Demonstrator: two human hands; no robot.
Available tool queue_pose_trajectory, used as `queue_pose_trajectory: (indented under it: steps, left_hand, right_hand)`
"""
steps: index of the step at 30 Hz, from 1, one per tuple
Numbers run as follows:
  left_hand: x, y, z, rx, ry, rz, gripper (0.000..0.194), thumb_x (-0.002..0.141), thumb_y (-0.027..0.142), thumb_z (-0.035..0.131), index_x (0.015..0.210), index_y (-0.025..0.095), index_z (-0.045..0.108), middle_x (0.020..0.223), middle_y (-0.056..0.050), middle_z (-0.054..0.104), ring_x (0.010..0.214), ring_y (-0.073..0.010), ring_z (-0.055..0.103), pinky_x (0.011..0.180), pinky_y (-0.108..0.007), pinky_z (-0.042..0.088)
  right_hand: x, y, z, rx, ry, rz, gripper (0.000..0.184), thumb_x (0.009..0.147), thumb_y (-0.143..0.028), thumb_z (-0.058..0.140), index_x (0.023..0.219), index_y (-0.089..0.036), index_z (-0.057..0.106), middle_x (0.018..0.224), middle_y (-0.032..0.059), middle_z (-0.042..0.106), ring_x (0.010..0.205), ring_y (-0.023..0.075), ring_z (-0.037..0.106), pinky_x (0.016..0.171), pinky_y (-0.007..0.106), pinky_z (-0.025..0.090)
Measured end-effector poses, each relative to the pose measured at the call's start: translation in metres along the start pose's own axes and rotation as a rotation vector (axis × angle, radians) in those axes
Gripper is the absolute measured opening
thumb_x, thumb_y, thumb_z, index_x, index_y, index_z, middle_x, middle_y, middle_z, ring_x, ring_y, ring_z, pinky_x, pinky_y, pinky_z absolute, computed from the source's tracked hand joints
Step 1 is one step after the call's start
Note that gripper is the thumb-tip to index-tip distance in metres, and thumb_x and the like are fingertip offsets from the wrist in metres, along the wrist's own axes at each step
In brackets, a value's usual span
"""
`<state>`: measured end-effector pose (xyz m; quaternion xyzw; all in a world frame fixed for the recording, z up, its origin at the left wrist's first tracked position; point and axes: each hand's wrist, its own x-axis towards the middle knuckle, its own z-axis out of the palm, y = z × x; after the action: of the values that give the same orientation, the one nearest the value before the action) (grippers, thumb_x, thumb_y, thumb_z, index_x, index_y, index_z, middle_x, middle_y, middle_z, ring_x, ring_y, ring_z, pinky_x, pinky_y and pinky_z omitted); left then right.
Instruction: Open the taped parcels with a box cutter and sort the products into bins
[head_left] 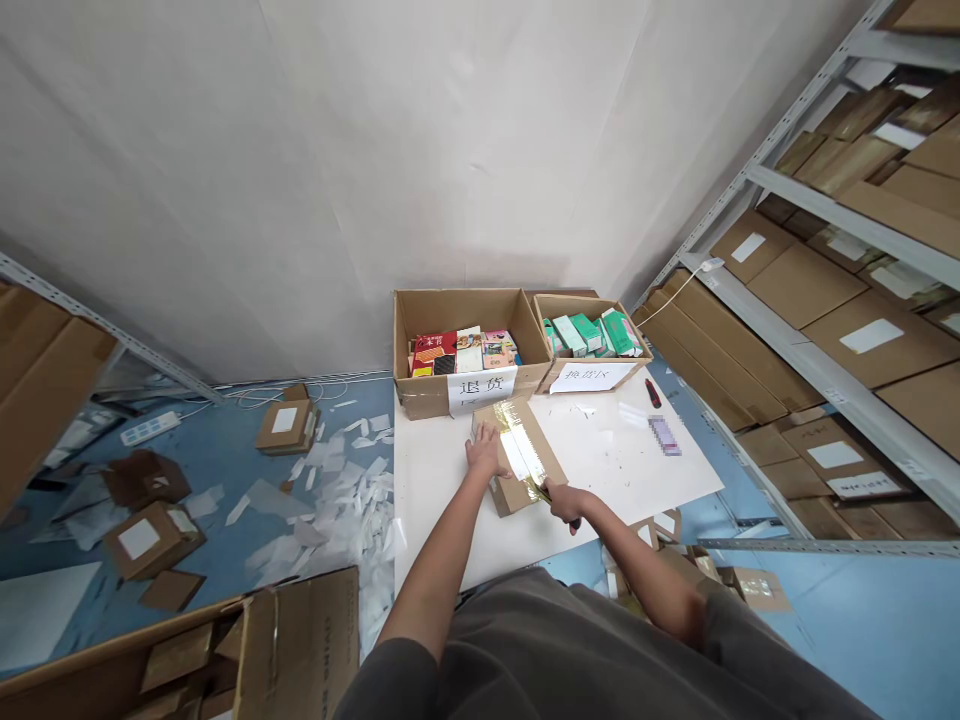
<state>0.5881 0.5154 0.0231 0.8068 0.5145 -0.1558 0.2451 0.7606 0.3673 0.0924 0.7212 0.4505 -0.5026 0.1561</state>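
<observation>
A taped cardboard box [553,458] with a white label lies at a slant on the white table [622,450]. My left hand [485,450] rests on its left side, fingers spread flat against the cardboard. At the box's near right edge, my right hand [566,502] is closed around a dark-handled cutter [575,524]. The tool's tip is by the near end of the shiny tape strip, and my fingers hide most of it. The box's tape appears to run along its whole top.
Behind stand an open carton of colourful packs [424,398] and another of green-white boxes [600,378]. A red cutter [652,393] lies on the table's right. Shelves [840,190] of cartons rise at right; paper scraps [352,500] and boxes cover the floor at left.
</observation>
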Motion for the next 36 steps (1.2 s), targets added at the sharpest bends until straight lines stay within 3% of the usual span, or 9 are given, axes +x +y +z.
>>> queue_pose_trajectory:
  steps: [5, 8, 12, 15, 18, 23, 26, 30, 36]
  left_hand:
    - [-0.002, -0.001, -0.003, -0.013, -0.002, 0.0, 0.144, 0.052, 0.064, 0.09, 0.167, 0.029, 0.011, 0.175, -0.011, -0.005, 0.16, -0.0349, -0.014, 0.123, -0.055, 0.027]
    - [-0.005, -0.001, -0.006, -0.017, -0.008, 0.002, 0.144, 0.053, 0.066, 0.089, 0.167, 0.03, 0.008, 0.175, -0.01, -0.007, 0.16, -0.0339, -0.014, 0.12, -0.054, 0.031]
    - [-0.009, 0.004, -0.006, -0.01, -0.046, -0.024, 0.144, 0.057, 0.066, 0.088, 0.167, 0.029, 0.003, 0.175, -0.01, -0.011, 0.16, -0.0329, -0.014, 0.118, -0.053, 0.035]
    - [-0.017, 0.015, 0.003, -0.011, -0.025, -0.076, 0.144, 0.058, 0.069, 0.085, 0.167, 0.028, -0.001, 0.175, -0.009, -0.011, 0.161, -0.0313, -0.013, 0.117, -0.053, 0.038]
    - [-0.03, 0.027, 0.019, -0.013, 0.004, -0.151, 0.142, 0.06, 0.075, 0.08, 0.167, 0.028, 0.0, 0.175, -0.011, -0.007, 0.161, -0.0327, -0.012, 0.12, -0.056, 0.033]
    - [-0.046, 0.039, 0.031, 0.012, 0.068, -0.208, 0.127, 0.071, 0.079, 0.067, 0.167, 0.022, 0.007, 0.174, -0.018, 0.007, 0.16, -0.0399, -0.007, 0.122, -0.061, 0.022]
    - [-0.043, 0.046, 0.02, 0.028, 0.08, 0.006, 0.112, 0.075, 0.069, 0.071, 0.165, 0.03, 0.019, 0.174, -0.012, 0.016, 0.161, -0.0389, -0.001, 0.126, -0.058, 0.012]
    - [-0.03, 0.061, 0.003, 0.05, -0.139, 0.439, 0.112, 0.061, 0.064, 0.084, 0.158, 0.044, 0.033, 0.168, -0.002, 0.033, 0.158, -0.0372, 0.013, 0.128, -0.054, 0.009]
    - [-0.028, 0.091, 0.003, 0.118, -0.029, 0.347, 0.108, 0.049, 0.052, 0.095, 0.145, 0.029, 0.051, 0.149, -0.016, 0.049, 0.144, -0.043, 0.034, 0.122, -0.054, 0.022]
  right_hand:
    - [-0.017, 0.014, 0.013, 0.048, 0.058, -0.024, 0.067, 0.08, -0.019, 0.069, 0.143, -0.026, 0.046, 0.125, 0.0227, 0.063, 0.057, 0.0272, 0.073, 0.039, 0.037, 0.057]
    - [-0.025, 0.032, 0.008, 0.022, 0.124, -0.042, 0.063, 0.081, -0.019, 0.068, 0.142, -0.029, 0.051, 0.123, 0.021, 0.066, 0.06, 0.0279, 0.074, 0.049, 0.037, 0.058]
    - [-0.02, 0.062, 0.004, 0.038, 0.488, -0.05, 0.064, 0.096, -0.026, 0.056, 0.157, -0.027, 0.035, 0.113, 0.0167, 0.074, 0.09, 0.0315, 0.076, 0.077, 0.037, 0.056]
    - [0.004, 0.068, 0.006, 0.146, 0.69, 0.045, 0.078, 0.102, -0.049, 0.05, 0.165, -0.02, 0.014, 0.114, 0.0176, 0.074, 0.107, 0.0335, 0.073, 0.086, 0.038, 0.052]
    - [0.037, 0.066, 0.007, 0.27, 0.656, 0.134, 0.104, 0.092, -0.068, 0.06, 0.165, -0.016, 0.007, 0.125, 0.0195, 0.071, 0.117, 0.0338, 0.069, 0.089, 0.038, 0.053]
    - [0.074, 0.065, -0.008, 0.373, 0.647, 0.171, 0.117, 0.078, -0.067, 0.075, 0.162, -0.017, 0.01, 0.134, 0.0182, 0.067, 0.122, 0.0314, 0.067, 0.092, 0.037, 0.055]
    - [0.084, 0.064, -0.022, 0.384, 0.647, 0.152, 0.12, 0.077, -0.064, 0.078, 0.162, -0.017, 0.007, 0.133, 0.0185, 0.067, 0.12, 0.0314, 0.068, 0.091, 0.037, 0.055]
    - [0.093, 0.06, -0.034, 0.301, 0.636, 0.111, 0.111, 0.083, -0.06, 0.073, 0.162, -0.018, 0.007, 0.133, 0.0193, 0.067, 0.119, 0.0313, 0.069, 0.093, 0.038, 0.054]
    - [0.106, 0.061, -0.057, 0.278, 0.612, 0.041, 0.116, 0.076, -0.059, 0.08, 0.162, -0.02, 0.011, 0.131, 0.0168, 0.068, 0.118, 0.0309, 0.069, 0.094, 0.036, 0.052]
